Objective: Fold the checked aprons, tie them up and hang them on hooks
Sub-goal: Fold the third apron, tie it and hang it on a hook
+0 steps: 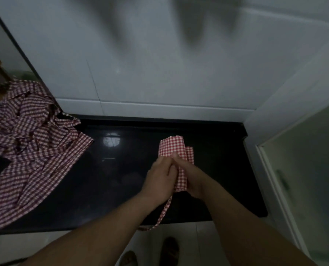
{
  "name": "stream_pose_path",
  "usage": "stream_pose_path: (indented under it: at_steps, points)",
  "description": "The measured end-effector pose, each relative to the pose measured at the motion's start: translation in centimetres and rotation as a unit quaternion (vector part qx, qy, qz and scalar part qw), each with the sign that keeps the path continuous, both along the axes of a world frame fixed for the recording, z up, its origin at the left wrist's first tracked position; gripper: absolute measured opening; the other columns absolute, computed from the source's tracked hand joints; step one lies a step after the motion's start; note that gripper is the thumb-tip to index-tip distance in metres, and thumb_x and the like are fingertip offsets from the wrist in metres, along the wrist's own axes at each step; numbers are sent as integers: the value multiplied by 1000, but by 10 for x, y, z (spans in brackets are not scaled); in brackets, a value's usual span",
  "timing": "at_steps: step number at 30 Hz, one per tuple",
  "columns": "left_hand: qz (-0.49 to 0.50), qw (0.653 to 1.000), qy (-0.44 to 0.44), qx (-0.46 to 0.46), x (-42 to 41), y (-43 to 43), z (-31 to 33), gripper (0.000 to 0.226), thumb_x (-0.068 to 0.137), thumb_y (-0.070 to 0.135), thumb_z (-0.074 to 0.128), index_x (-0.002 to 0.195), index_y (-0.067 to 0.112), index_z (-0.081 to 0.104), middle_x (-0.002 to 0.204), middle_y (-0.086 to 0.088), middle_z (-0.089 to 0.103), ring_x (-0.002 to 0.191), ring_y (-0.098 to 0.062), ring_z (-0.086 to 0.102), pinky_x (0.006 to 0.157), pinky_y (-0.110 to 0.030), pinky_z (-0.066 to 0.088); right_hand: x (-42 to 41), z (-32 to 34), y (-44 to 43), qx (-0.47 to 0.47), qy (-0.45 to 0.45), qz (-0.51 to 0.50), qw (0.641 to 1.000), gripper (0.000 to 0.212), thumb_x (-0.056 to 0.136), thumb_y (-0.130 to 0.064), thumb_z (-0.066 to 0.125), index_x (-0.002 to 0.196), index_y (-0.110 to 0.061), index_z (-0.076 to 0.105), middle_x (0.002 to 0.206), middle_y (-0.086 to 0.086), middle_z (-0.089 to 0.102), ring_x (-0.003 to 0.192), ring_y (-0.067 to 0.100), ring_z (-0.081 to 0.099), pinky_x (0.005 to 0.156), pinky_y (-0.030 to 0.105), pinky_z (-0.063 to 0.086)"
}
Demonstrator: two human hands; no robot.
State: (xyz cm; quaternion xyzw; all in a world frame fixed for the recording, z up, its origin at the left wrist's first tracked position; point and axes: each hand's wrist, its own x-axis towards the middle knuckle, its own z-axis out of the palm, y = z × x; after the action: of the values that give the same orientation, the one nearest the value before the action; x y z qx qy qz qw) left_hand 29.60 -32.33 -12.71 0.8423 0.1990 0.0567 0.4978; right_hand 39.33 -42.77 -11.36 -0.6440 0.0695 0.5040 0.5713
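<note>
Countertop below: apron clasped between left hand, right hand.

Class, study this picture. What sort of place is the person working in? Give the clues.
Probably a home kitchen: a glossy black countertop against a white tiled wall, checked aprons heaped on its left end, and a pale door with a handle at right.

Apron heap cut by left edge; right hand fingers hidden behind folded apron.
</note>
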Motion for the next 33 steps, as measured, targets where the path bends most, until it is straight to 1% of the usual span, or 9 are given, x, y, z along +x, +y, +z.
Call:
stream_pose_path:
  at_steps: [3,6,15,17,20,24,27,29,33]
  points:
    - [54,998,-13,13,-2,7,-22,27,103,28,46,123,22,63,120,2,54,113,-16,54,102,-43,48,11,-13,-15,-85,-124,-5,989,58,93,-46,71,140,-14,59,122,5,71,107,23,70,91,40,57]
    - [23,998,57,14,-3,10,-37,41,107,39,51,147,31,50,142,1,48,131,-19,47,113,-39,41,16,-27,-24,-107,-188,7,976,50,100,-48,60,139,-17,58,123,1,69,104,16,68,80,29,53]
    - [24,980,123,153,13,0,-36,55,98,64,52,146,40,42,139,3,43,126,-21,47,99,-43,45,20,-36,-29,-345,-406,102,840,48,101,-66,38,121,-23,50,104,0,67,85,20,66,76,36,55]
    - [11,965,100,244,15,-1,-34,55,99,61,49,147,35,40,153,1,34,140,-24,37,108,-49,39,20,-40,-29,-397,-427,106,806,50,98,-71,40,114,-24,46,103,0,66,85,22,67,75,39,56]
    - [-122,933,24,337,36,0,-34,64,107,49,35,164,25,21,174,0,9,160,-19,3,128,-54,12,23,-42,-30,-417,-455,71,784,51,93,-67,54,114,-21,44,110,2,59,93,23,65,72,38,54]
    - [-225,906,96,346,62,-2,-44,66,109,52,12,166,24,-6,173,0,-14,157,-16,-22,128,-53,-10,27,-45,-38,-349,-649,152,659,34,98,-37,51,124,-16,56,128,8,58,117,26,59,94,41,51]
    - [-207,906,106,354,62,-7,-53,67,108,54,8,165,22,-9,173,-1,-15,158,-17,-21,128,-54,-9,39,-51,-44,-286,-606,270,692,62,105,-38,28,163,-16,19,169,5,23,156,20,22,128,45,19]
    - [-191,908,88,363,61,-9,-58,67,109,53,9,166,21,-6,174,-2,-11,159,-17,-19,128,-54,-6,46,-60,-50,-307,-575,305,695,62,109,-40,16,165,-22,-7,173,-1,0,159,13,0,130,44,2]
    - [-188,907,47,374,65,-6,-68,68,109,51,16,167,19,4,174,-3,-2,160,-18,-12,129,-54,-3,48,-70,-50,-323,-584,289,686,61,108,-42,6,164,-23,-11,173,-4,-3,158,10,-5,129,48,-1]
